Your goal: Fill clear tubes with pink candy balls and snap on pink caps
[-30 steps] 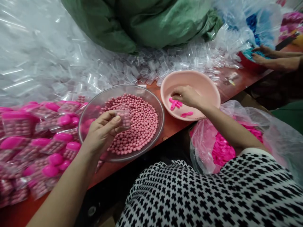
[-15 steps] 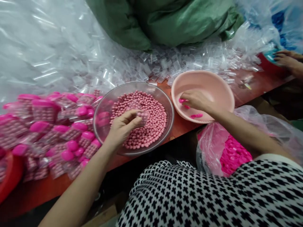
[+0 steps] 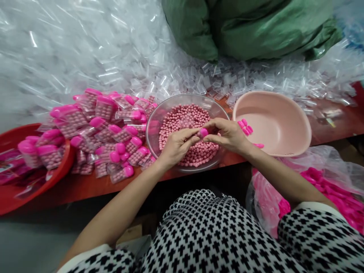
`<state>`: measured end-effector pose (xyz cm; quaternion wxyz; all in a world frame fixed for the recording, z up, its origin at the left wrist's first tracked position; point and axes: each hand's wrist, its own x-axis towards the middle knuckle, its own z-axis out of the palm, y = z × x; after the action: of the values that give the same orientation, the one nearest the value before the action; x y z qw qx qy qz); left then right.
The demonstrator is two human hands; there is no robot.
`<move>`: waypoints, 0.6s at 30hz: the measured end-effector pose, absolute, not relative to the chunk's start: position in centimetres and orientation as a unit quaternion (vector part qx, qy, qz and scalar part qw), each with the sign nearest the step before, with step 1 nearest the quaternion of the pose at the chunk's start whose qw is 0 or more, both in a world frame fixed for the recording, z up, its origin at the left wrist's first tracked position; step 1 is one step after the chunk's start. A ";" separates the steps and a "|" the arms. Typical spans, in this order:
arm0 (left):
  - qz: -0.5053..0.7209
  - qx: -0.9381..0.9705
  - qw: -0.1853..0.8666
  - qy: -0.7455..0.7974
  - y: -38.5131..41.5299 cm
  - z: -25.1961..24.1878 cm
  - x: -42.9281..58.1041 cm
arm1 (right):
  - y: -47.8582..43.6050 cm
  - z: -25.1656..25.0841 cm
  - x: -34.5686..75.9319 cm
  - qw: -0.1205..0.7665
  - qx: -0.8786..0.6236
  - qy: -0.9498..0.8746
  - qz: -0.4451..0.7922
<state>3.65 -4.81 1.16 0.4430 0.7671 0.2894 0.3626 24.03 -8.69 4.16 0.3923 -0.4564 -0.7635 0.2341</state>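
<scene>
My left hand [image 3: 176,146] and my right hand [image 3: 227,134] meet over a clear bowl [image 3: 159,113] full of small pink beads [image 3: 182,117]. The left hand's fingers are closed on a small clear container filled with beads, mostly hidden by them. The right hand pinches a bright pink cap [image 3: 203,132] against the container's end. To the right stands a pale pink basin [image 3: 284,125] with a few pink caps [image 3: 245,127] at its left rim.
A heap of filled, pink-capped containers [image 3: 113,125] lies left of the bowl, and more sit in a red basin [image 3: 17,197]. Empty clear containers [image 3: 227,81] and plastic sheeting cover the back. A green sack [image 3: 256,26] lies behind. A bag of pink caps [image 3: 335,197] hangs at the right.
My right hand left the pink basin with a cap and came to the left hand over the bead bowl. The view swung left; the other person's hands are out of sight.
</scene>
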 end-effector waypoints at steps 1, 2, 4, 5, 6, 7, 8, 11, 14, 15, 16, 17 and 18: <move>0.368 0.768 0.436 0.291 -4.9 1.2 3.6 | -8.7 4.2 24.1 0.388 -0.456 -0.769 0.224; 0.373 0.769 0.430 0.291 -5.0 1.3 3.6 | -8.8 4.3 24.1 0.386 -0.453 -0.774 0.215; 0.382 0.773 0.416 0.289 -5.2 1.3 3.7 | -9.1 4.5 24.0 0.386 -0.446 -0.781 0.204; 0.386 0.777 0.408 0.284 -5.3 1.2 3.7 | -9.3 4.6 23.9 0.384 -0.443 -0.785 0.200; 0.390 0.782 0.400 0.274 -5.3 1.2 3.7 | -9.5 4.6 23.8 0.378 -0.442 -0.789 0.197; 0.396 0.787 0.391 0.264 -5.4 1.0 3.7 | -9.7 4.5 23.7 0.372 -0.444 -0.792 0.194; 0.402 0.792 0.382 0.256 -5.4 0.9 3.7 | -9.8 4.4 23.5 0.366 -0.446 -0.794 0.191; 0.403 0.799 0.369 0.252 -5.3 0.7 3.7 | -9.8 4.0 23.0 0.358 -0.455 -0.794 0.187; 0.388 0.774 0.418 0.276 -5.0 0.8 3.7 | -9.2 3.8 22.9 0.379 -0.466 -0.768 0.224; 0.387 0.751 0.454 0.283 -4.9 0.9 3.7 | -9.0 3.9 23.1 0.395 -0.469 -0.747 0.256; 0.389 0.720 0.496 0.290 -4.7 0.9 3.7 | -8.8 3.9 23.3 0.414 -0.471 -0.719 0.300; 0.392 0.683 0.542 0.294 -4.6 1.0 3.8 | -8.6 3.9 23.6 0.435 -0.468 -0.683 0.355; 0.399 0.642 0.585 0.295 -4.5 1.1 3.9 | -8.5 3.9 23.9 0.455 -0.461 -0.642 0.412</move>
<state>3.88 -4.47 1.07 0.5850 0.6418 0.2949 0.3987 23.90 -8.53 3.87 0.4549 -0.4606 -0.6415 0.4116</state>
